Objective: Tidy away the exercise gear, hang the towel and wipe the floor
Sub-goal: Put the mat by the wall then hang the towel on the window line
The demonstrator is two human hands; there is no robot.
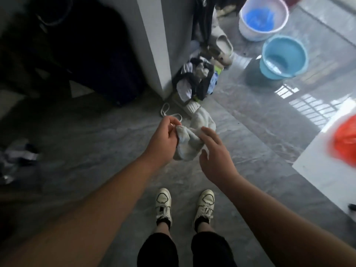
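Observation:
A crumpled white towel [189, 138] hangs in the air above the grey floor, in the middle of the head view. My left hand [165, 137] is closed on its upper left edge. My right hand [213, 155] touches the towel's right side with its fingers spread and loose, not clearly gripping. A white cord [169, 114] lies looped on the floor just beyond my left hand. My feet in white sneakers [185, 207] stand below.
A pile of clothes [196, 81] sits against a white pillar [156, 45]. A blue bucket [283, 56] and a white basin [264, 18] stand at the far right. A white surface [325, 170] with an orange bag [344, 139] is at right. Dark luggage [92, 54] fills the left.

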